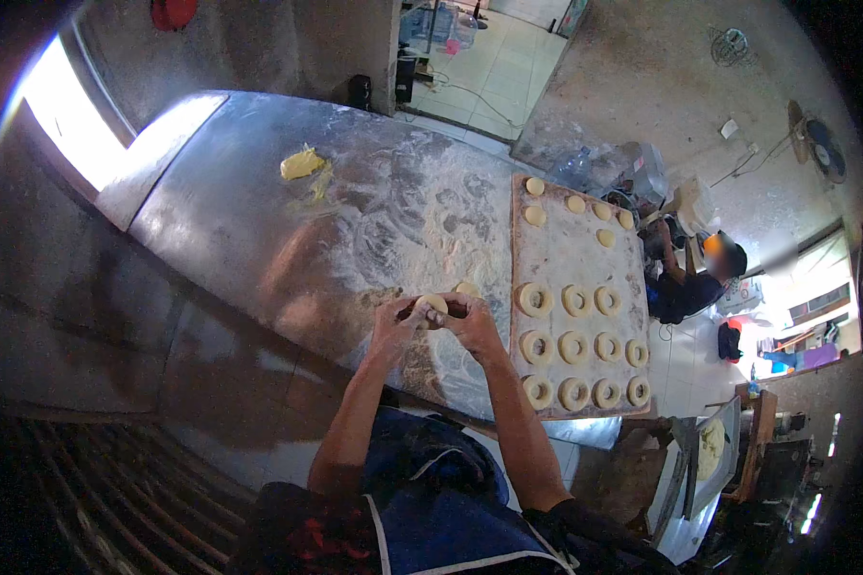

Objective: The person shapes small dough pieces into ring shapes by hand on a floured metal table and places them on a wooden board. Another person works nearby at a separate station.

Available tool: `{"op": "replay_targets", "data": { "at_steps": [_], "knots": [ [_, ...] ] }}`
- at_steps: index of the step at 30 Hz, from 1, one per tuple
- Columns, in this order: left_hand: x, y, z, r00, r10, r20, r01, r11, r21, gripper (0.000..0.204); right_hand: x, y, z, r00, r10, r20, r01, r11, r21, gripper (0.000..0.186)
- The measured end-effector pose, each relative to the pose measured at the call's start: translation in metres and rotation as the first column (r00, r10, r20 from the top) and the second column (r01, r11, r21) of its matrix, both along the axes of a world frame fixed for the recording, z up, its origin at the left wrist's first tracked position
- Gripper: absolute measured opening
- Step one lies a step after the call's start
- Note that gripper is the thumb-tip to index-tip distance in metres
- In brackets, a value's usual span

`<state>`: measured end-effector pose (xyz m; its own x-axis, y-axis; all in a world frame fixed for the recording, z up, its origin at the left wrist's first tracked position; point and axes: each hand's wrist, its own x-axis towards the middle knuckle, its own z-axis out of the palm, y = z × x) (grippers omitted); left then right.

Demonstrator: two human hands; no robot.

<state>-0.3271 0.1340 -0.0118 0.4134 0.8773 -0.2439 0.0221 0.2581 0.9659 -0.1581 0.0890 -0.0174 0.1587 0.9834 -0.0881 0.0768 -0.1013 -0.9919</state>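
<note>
A small round piece of pale dough (pixel 431 304) is held between my two hands above the floured metal table (pixel 225 182). My left hand (pixel 394 321) grips it from the left, with the fingers curled round it. From the other side my right hand (pixel 474 326) closes on the same piece, its thumb near the front. Just beyond my right fingers, another pale dough piece (pixel 466 287) shows in part. To the right, a floured board (pixel 571 259) bears rows of dough rings (pixel 573 347) on its near half and several small dough rounds (pixel 535 217) on its far half.
A yellow lump of fat or dough (pixel 302 163) lies on the table's far left. Loose flour (pixel 431 225) covers the middle. Beyond the board, a person (pixel 688 287) in dark clothes is beside plastic containers (pixel 645 174). A bench with slats (pixel 96 489) stands at the lower left.
</note>
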Motion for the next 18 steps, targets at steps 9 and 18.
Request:
{"op": "replay_targets", "data": {
  "at_steps": [9, 18],
  "knots": [
    [-0.007, -0.006, -0.016, 0.917, 0.158, 0.366, -0.144, 0.987, -0.064, 0.028, -0.038, -0.003, 0.040, 0.998, -0.049, 0.039, 0.046, 0.996, 0.082, 0.057],
    [-0.003, -0.023, -0.023, 0.785, 0.009, 0.619, 0.076, 0.991, -0.111, 0.038, -0.020, 0.005, 0.036, 0.921, -0.031, -0.389, -0.006, 0.996, -0.093, 0.034]
  ]
}}
